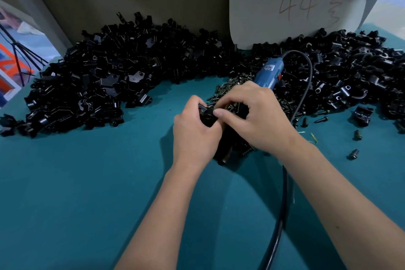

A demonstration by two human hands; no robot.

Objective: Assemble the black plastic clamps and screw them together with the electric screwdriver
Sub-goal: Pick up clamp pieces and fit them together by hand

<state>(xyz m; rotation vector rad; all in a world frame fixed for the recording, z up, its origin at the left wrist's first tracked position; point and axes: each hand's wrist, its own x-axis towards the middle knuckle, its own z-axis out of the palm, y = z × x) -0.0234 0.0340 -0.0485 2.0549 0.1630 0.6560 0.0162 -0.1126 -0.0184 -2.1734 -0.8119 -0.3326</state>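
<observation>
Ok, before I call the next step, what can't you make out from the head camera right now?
- Clamp piece: mostly covered by the left hand and right hand; whether a screw is seated cannot be told.
- Electric screwdriver: the right hand hides its front end and bit.
- Black cable: cut off by the bottom edge.
- Screw pile: partly behind the hands.
- Writing on the white card: "44" reads, the mark beside it does not.

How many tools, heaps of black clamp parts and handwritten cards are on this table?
Blue electric screwdriver: 1
Heaps of black clamp parts: 2, left and right
White card marked 44: 1
Total: 4
</observation>
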